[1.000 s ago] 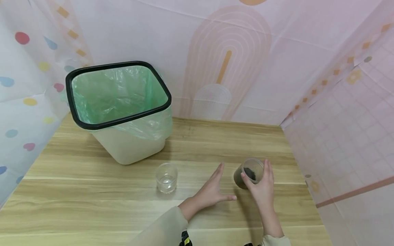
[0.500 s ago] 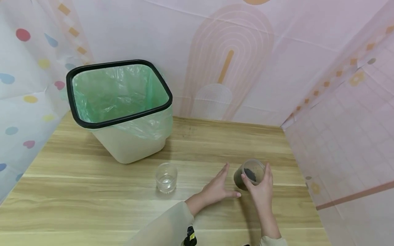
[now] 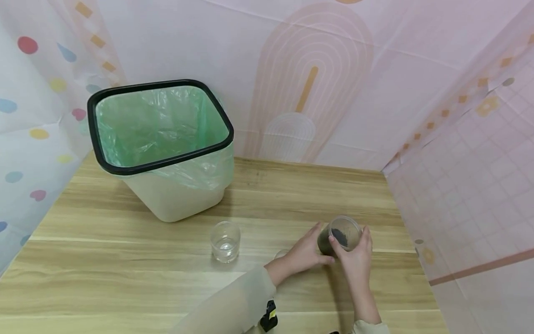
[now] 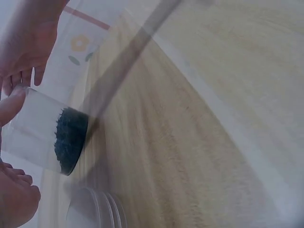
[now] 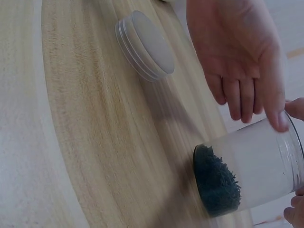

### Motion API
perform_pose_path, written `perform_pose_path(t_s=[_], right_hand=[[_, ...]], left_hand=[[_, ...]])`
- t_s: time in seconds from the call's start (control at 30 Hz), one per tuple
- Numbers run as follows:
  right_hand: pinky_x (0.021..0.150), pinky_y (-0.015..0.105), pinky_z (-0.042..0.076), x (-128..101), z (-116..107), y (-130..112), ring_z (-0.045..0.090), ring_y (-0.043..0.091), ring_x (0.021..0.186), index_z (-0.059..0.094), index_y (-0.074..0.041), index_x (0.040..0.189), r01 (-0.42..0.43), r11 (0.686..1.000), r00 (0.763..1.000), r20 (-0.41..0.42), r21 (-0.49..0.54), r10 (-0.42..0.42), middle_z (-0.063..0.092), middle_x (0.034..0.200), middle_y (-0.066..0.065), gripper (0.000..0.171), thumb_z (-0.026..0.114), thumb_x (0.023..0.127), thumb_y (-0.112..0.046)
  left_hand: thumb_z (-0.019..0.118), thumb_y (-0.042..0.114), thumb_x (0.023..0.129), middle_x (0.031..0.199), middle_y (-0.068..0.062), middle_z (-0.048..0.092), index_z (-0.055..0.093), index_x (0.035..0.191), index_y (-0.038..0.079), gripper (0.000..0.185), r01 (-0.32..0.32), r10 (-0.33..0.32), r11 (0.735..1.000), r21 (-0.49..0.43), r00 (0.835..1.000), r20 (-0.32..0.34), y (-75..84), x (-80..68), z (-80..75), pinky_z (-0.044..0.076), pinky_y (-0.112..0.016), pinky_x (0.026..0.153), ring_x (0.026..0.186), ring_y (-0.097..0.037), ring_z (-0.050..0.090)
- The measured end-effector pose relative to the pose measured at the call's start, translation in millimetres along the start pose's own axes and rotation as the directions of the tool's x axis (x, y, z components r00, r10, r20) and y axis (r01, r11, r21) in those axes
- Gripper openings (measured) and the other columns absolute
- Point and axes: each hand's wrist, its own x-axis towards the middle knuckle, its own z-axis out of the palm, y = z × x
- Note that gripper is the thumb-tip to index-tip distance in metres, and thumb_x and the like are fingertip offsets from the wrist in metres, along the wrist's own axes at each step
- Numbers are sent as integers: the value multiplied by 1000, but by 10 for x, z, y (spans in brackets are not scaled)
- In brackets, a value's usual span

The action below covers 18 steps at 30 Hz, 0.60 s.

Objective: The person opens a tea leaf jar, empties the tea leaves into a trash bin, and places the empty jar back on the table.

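A clear plastic jar (image 3: pixel 324 243) with dark, shredded, dried bits (image 5: pixel 217 183) inside is mouth up at the table's right side. My right hand (image 3: pixel 356 262) grips it near the rim, thumb on the near side and fingers on the right. My left hand (image 3: pixel 303 253) is at the jar's left side, fingers mostly straight and thumb stretched out; whether it touches the wall I cannot tell. Behind my left wrist, a clear round lid (image 5: pixel 146 46) lies on the wood, mostly hidden in the head view. Whether the jar's base rests on the table is unclear.
A clear glass (image 3: pixel 225 242) with a little clear liquid stands left of my left hand. Farther back at left is a cream bin (image 3: pixel 179 197) with a black rim and green liner. Printed cloth walls (image 3: pixel 375 106) enclose the wooden table (image 3: pixel 125 260).
My left hand has moved right, right up to the jar. A sliver of the lid now shows behind its wrist. My right hand and the jar have hardly moved.
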Motion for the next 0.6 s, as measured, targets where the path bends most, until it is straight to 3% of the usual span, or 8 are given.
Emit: perform_pose_path(t_s=[0.23,0.6], right_hand=[[105,61,23,24,72,8,19,49,133,7,6,146,-8,1000,999,-45,3,8,14,148,32,108,74,76,-42],[104,62,26,37,137,31,23,50,131,9,6,146,2,1000,997,-74,-1,-2,18,146,33,107,75,75,-40]], left_hand=[[78,28,74,150,-18,24,18,147,-1,99,20,-20,1000,16,1000,1,1,120,28,29,-41,110,135,-32,29],[77,24,76,146,-14,34,27,145,2,88,-65,67,996,60,997,-28,-32,106,83,32,-38,108,132,-28,36]])
